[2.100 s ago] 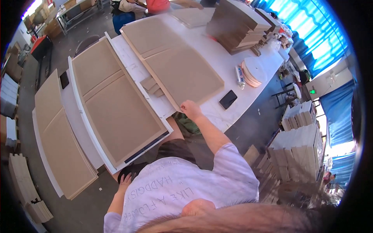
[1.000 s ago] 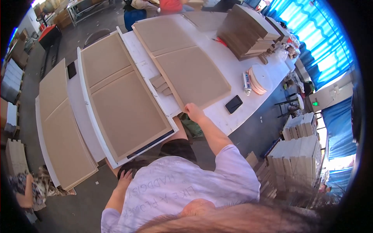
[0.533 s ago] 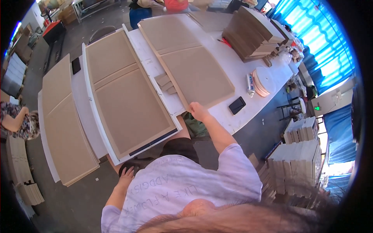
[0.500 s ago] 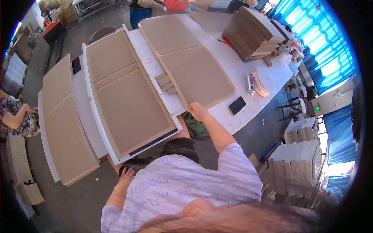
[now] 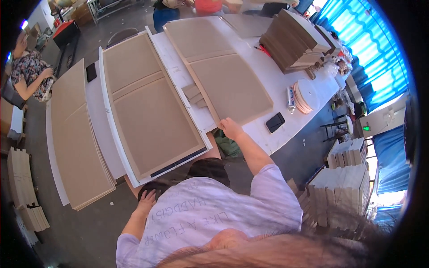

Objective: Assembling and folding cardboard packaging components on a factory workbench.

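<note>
At the near corner of a brown cardboard sheet (image 5: 232, 89) with a crease across it, my right hand (image 5: 231, 129) is closed, fingers pinching the edge. The sheet lies flat on the white table (image 5: 254, 58). My left hand (image 5: 146, 203) rests on my black shorts (image 5: 208, 172), fingers spread and nothing held. Directly before me is a creased brown board panel (image 5: 152, 116) with raised white edges and a dark strip (image 5: 178, 161) along its near end. Small cardboard pieces (image 5: 193, 95) lie between this panel and the sheet.
Stacked brown boards (image 5: 82, 147) lie at left, near a phone (image 5: 91, 72) and a person in a patterned top (image 5: 31, 73). Rightward are another phone (image 5: 275, 122), a spray can (image 5: 291, 100), a round roll (image 5: 304, 97), a tall board stack (image 5: 295, 42) and piled boards (image 5: 337, 192).
The person at the left has moved farther up along the table's side. My view has shifted slightly. My right hand stays at the sheet's corner, and my left hand remains on my shorts.
</note>
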### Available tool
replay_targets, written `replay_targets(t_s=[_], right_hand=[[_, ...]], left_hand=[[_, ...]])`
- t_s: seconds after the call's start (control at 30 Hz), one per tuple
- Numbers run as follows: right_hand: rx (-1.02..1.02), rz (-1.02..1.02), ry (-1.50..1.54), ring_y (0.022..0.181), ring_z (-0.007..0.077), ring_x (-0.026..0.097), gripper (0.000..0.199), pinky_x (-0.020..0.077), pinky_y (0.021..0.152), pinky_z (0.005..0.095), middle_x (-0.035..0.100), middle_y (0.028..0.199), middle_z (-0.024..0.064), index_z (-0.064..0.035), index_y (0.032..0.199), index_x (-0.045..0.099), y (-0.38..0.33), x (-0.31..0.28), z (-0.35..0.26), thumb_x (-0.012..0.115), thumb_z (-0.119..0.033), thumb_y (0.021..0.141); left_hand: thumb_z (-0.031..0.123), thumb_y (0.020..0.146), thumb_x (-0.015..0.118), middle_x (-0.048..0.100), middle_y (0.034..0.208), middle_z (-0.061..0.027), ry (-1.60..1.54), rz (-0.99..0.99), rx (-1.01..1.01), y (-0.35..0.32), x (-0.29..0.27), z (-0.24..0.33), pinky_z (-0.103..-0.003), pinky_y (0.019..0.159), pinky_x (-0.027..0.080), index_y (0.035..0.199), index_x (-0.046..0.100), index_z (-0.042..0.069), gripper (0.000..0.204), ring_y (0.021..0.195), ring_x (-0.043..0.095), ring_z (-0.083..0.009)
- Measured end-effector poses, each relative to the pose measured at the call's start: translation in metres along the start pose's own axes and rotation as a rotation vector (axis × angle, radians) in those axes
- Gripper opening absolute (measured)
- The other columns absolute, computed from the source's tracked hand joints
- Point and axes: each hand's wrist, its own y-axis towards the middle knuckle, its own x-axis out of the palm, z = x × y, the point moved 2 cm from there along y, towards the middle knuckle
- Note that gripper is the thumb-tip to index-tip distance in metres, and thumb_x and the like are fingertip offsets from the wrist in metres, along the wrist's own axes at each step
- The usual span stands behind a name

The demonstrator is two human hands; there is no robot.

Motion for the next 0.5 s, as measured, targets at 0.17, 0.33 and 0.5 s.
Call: replay_targets(t_s=[0.17, 0.33, 0.5], right_hand=[[0.003, -0.004, 0.101, 0.096, 0.0372, 0.058, 0.013, 0.0484, 0.081, 0.045, 0.056, 0.097, 0.0161, -0.0069, 0.095, 0.057, 0.0, -0.007, -0.001, 0.051, -0.011, 0.084], [-0.012, 0.032, -0.004, 0.094, 0.0365, 0.058, 0.012, 0.0486, 0.08, 0.045, 0.056, 0.096, 0.0154, -0.0067, 0.092, 0.059, -0.006, -0.005, -0.006, 0.052, -0.012, 0.084], [-0.047, 0.009, 0.018, 0.092, 0.0362, 0.059, 0.011, 0.0484, 0.079, 0.0451, 0.057, 0.094, 0.0158, -0.0066, 0.091, 0.059, -0.009, -0.007, -0.002, 0.053, -0.012, 0.083]], left_hand=[[0.028, 0.077, 0.055, 0.032, 0.148, -0.0044, 0.03, 0.092, -0.018, -0.001, 0.004, 0.0, -0.053, 0.113, 0.01, 0.128, 0.053, 0.02, 0.051, 0.142, 0.018, -0.0228], [0.028, 0.082, 0.049, 0.035, 0.146, -0.0036, -0.043, 0.085, -0.009, 0.0, 0.007, 0.0, -0.052, 0.113, 0.011, 0.128, 0.052, 0.019, 0.047, 0.141, 0.02, -0.021], [0.029, 0.084, 0.046, 0.036, 0.146, -0.0039, -0.072, 0.088, 0.001, 0.001, 0.023, 0.0, -0.053, 0.113, 0.012, 0.128, 0.053, 0.019, 0.046, 0.141, 0.021, -0.0214]])
